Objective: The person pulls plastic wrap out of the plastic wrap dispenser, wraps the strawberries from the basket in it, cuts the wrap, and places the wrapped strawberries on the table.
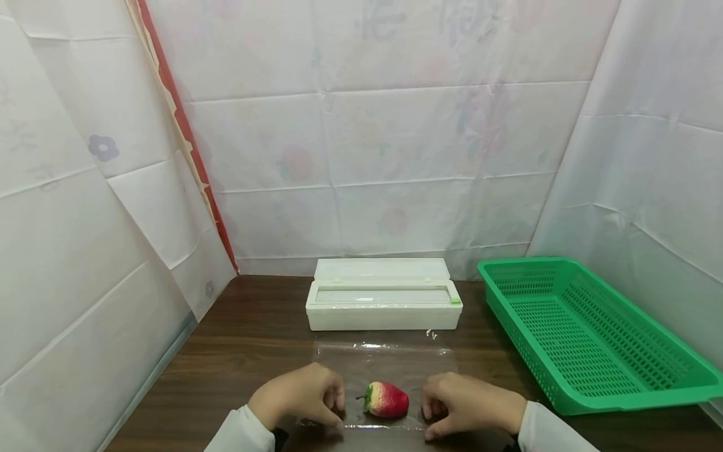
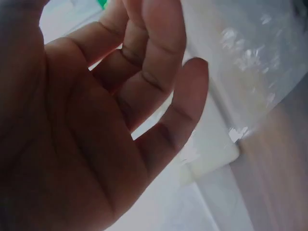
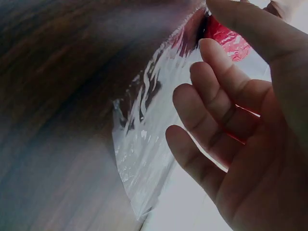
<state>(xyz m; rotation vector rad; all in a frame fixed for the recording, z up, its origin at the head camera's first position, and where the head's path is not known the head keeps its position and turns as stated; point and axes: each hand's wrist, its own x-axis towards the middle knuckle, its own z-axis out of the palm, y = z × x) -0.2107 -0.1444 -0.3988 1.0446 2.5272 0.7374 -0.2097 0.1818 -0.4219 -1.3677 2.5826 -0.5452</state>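
Your left hand is holding nothing, fingers loosely bent; just right of it, the strawberry is lying on clear film, stem leftward, long axis running toward your right hand, about as near, also gripping nothing.

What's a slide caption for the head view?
Left hand and right hand flank a strawberry on clear film, white box behind, green basket right.
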